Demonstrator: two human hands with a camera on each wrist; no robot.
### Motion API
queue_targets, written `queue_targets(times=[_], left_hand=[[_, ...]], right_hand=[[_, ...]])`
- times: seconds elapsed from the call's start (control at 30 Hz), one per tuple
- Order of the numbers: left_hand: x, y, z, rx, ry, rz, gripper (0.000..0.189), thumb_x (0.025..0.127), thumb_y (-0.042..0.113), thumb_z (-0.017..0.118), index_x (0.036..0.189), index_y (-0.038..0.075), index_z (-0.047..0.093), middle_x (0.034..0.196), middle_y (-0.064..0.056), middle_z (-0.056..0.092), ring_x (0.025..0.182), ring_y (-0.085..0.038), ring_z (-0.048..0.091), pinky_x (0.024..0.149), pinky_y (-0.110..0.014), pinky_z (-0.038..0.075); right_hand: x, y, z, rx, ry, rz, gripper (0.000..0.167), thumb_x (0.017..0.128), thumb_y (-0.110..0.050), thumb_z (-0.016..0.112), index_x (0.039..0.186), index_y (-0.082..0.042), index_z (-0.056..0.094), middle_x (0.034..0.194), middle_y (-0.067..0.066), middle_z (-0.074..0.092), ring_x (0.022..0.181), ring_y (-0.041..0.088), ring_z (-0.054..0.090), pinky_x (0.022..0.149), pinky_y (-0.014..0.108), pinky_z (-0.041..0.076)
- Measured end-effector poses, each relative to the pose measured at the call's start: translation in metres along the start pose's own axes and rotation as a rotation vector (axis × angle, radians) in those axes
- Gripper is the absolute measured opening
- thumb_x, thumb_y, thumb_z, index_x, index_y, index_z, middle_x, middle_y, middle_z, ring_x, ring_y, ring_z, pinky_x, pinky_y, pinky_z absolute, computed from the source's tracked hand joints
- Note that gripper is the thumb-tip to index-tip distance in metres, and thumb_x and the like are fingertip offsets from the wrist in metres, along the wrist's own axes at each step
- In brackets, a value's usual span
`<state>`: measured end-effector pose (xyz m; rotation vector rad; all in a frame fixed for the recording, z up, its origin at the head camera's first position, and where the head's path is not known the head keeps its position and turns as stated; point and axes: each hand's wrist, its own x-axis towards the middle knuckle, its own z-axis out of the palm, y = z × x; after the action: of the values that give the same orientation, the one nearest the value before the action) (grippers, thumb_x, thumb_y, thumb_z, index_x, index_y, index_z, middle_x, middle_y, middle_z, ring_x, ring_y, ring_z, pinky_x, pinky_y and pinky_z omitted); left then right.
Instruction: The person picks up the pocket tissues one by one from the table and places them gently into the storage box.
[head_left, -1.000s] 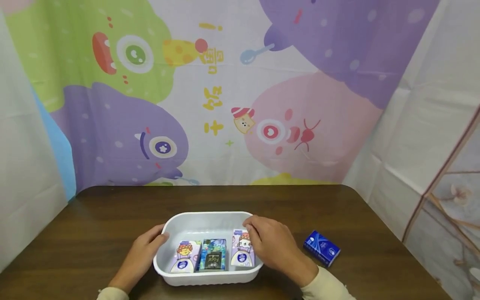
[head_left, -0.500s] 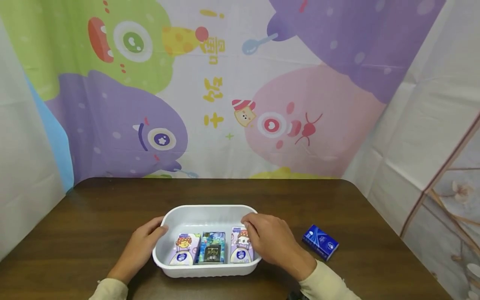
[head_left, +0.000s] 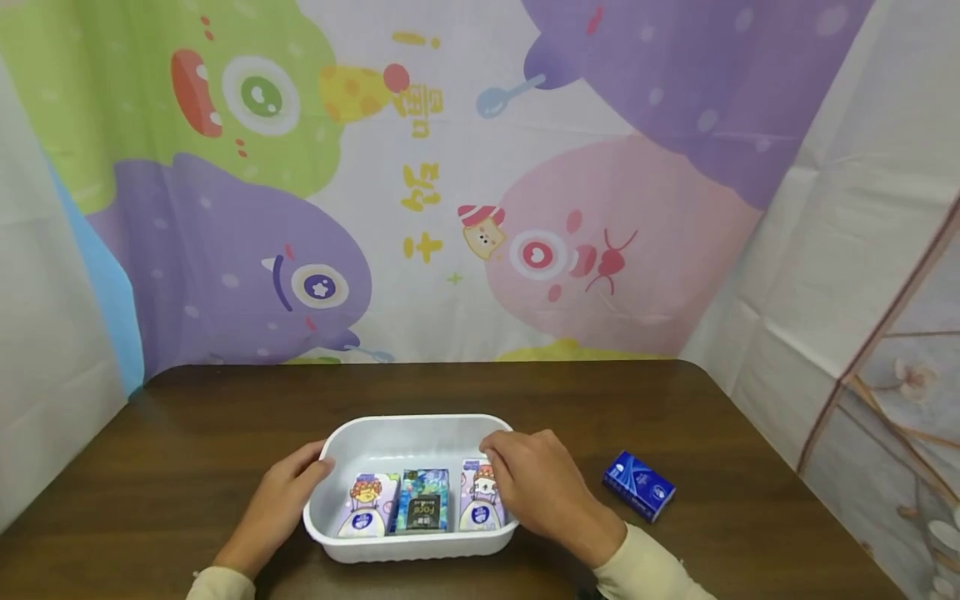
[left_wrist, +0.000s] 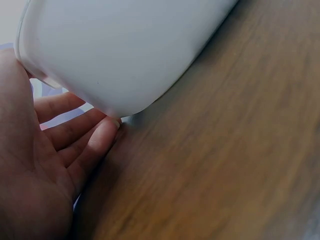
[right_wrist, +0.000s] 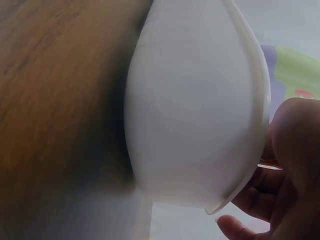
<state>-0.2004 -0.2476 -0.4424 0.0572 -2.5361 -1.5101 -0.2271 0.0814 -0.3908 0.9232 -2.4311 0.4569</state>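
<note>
In the head view, a white plastic tub (head_left: pixel 408 550) sits on the table between both hands. My left hand (head_left: pixel 276 498) grips its left side, thumb over the rim; the left wrist view has the fingers (left_wrist: pixel 92 147) against the outer wall. At the right rim, my right hand (head_left: pixel 546 487) holds the edge with thumb and curled fingers, partly covering what lies behind. Inside the tub lie a purple-and-white tissue pack (head_left: pixel 367 506), a blue-green tissue pack (head_left: pixel 423 500) marked "Face", and another purple-and-white tissue pack (head_left: pixel 478 504) beside the right hand.
A dark blue tissue pack (head_left: pixel 639 486) lies on the brown wooden table (head_left: pixel 225 417), right of the right hand. Behind the table hangs a cartoon-printed curtain (head_left: pixel 427 317), with pale cloth (head_left: pixel 787 333) along the right side.
The head view has tilted slightly down, then back up. Both hands keep their hold on the tub, and the packs stay in place.
</note>
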Motion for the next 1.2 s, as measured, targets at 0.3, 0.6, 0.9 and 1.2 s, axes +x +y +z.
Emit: queue_targets(times=[0.3, 0.6, 0.9, 1.2], left_hand=[[-0.0006, -0.0007, -0.0001, 0.002, 0.004, -0.006, 0.041, 0.102, 0.024, 0.054, 0.136, 0.0, 0.059, 0.13, -0.017, 0.063, 0.108, -0.02, 0.059, 0.083, -0.024, 0.049], [-0.0013, -0.0002, -0.0003, -0.004, 0.01, 0.003, 0.04, 0.102, 0.023, 0.055, 0.135, 0.001, 0.06, 0.128, -0.017, 0.064, 0.105, -0.019, 0.06, 0.082, -0.024, 0.049], [-0.0013, 0.0016, -0.0007, -0.007, 0.004, 0.004, 0.041, 0.102, 0.022, 0.054, 0.136, 0.0, 0.059, 0.129, -0.018, 0.063, 0.106, -0.02, 0.059, 0.083, -0.025, 0.05], [-0.0008, 0.003, -0.0007, 0.018, 0.002, 0.006, 0.041, 0.103, 0.023, 0.053, 0.136, 0.001, 0.059, 0.132, -0.017, 0.062, 0.114, -0.024, 0.057, 0.086, -0.025, 0.048]], right_hand=[[0.0013, 0.0007, 0.0031, 0.009, 0.0, -0.042, 0.01, 0.094, -0.013, 0.064, 0.094, -0.015, 0.073, 0.084, -0.008, 0.072, 0.07, 0.009, 0.065, 0.072, 0.036, 0.05], [-0.0001, -0.0005, 0.0052, 0.007, -0.015, -0.056, 0.01, 0.094, -0.012, 0.063, 0.094, -0.014, 0.073, 0.087, -0.007, 0.072, 0.073, 0.01, 0.067, 0.073, 0.037, 0.05], [-0.0012, -0.0005, 0.0068, 0.029, -0.016, -0.076, 0.011, 0.093, -0.011, 0.063, 0.095, -0.015, 0.073, 0.086, -0.008, 0.072, 0.073, 0.01, 0.067, 0.074, 0.037, 0.05], [-0.0005, -0.0009, 0.0047, 0.028, -0.026, -0.085, 0.01, 0.093, -0.009, 0.064, 0.095, -0.013, 0.073, 0.087, -0.006, 0.073, 0.074, 0.012, 0.067, 0.074, 0.039, 0.049]])
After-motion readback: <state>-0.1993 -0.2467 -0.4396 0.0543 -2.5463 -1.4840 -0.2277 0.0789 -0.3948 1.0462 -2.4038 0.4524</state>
